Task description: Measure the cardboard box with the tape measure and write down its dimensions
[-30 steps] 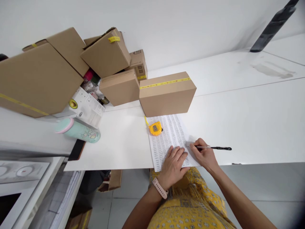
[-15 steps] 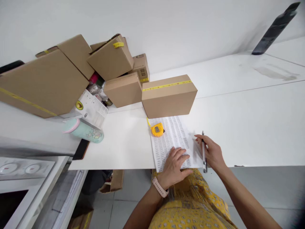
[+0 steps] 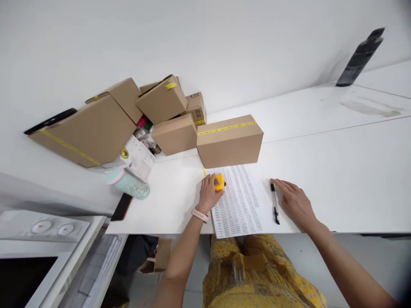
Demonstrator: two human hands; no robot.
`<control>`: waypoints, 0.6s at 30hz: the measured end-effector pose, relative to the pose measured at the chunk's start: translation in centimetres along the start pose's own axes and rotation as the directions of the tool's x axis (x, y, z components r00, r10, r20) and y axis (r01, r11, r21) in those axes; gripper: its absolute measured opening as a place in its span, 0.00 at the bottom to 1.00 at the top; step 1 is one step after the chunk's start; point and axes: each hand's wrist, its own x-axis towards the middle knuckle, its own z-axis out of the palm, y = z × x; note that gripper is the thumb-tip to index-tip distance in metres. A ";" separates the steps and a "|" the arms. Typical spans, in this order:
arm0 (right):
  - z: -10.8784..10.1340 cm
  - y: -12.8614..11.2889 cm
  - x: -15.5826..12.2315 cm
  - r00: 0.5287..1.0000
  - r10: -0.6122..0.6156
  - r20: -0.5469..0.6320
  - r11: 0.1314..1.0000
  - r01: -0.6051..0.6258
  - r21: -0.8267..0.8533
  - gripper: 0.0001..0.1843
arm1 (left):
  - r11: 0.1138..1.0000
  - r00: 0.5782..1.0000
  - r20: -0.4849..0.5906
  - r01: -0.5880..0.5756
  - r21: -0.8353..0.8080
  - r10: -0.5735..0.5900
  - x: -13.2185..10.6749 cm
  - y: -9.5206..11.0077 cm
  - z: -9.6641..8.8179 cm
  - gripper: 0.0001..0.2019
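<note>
My left hand [image 3: 209, 196], with a pale pink band at the wrist, has its fingers closed round the left side of a yellow tape measure [image 3: 219, 182]. A short stretch of its yellow blade shows beyond my fingertips, near the box. Beneath it lies a printed sheet of paper [image 3: 239, 214] covered with columns of small text. My right hand [image 3: 296, 204] rests on the white table, fingers stretched out and holding nothing. Just left of those fingers lies a clear pen with black ends [image 3: 274, 203]. A taped cardboard box [image 3: 231, 147] stands at the sheet's far edge.
Several cardboard boxes [image 3: 99, 128] are piled at the left against the wall. In front of them are a white carton [image 3: 139, 158] and a mint-green bottle [image 3: 130, 183]. A dark bottle [image 3: 359, 60] stands far right. The table's front edge [image 3: 160, 233] runs before my lap.
My right hand has let go of the pen, which now lies on the table. My left hand has moved from the sheet, forward and left, and taken hold of the tape measure.
</note>
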 end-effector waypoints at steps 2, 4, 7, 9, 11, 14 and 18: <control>0.1 0.0 0.1 1.000 0.007 -0.017 1.000 -0.006 0.022 0.34 | 0.999 1.000 -0.010 0.005 -0.049 -0.006 0.3 -0.3 0.2 0.34; 0.2 0.0 0.1 1.000 0.020 -0.023 0.999 -0.019 0.039 0.33 | 0.992 0.999 -0.031 0.017 -0.123 -0.021 0.3 -0.5 0.2 0.33; -0.1 -0.2 0.1 0.998 0.061 -0.019 0.993 -0.059 0.101 0.28 | 0.960 0.996 -0.081 0.022 -0.280 -0.046 0.2 -0.3 -0.6 0.32; -0.5 -0.3 0.6 0.991 0.134 -0.016 0.974 -0.129 0.187 0.24 | 0.911 0.992 -0.117 -0.003 -0.412 -0.049 0.4 0.0 -1.9 0.31; -1.1 -0.5 1.7 0.970 0.242 -0.005 0.927 -0.229 0.297 0.23 | 0.845 0.986 -0.160 -0.050 -0.533 -0.043 1.1 0.3 -3.7 0.30; -2.3 -0.9 5.0 0.916 0.396 0.062 0.791 -0.374 0.483 0.27 | 0.751 0.977 -0.213 -0.119 -0.649 -0.028 3.0 0.5 -6.6 0.31; -2.7 -1.7 10.8 0.871 0.452 0.195 0.538 -0.440 0.719 0.35 | 0.667 0.981 -0.194 -0.140 -0.731 -0.007 5.7 0.2 -8.1 0.28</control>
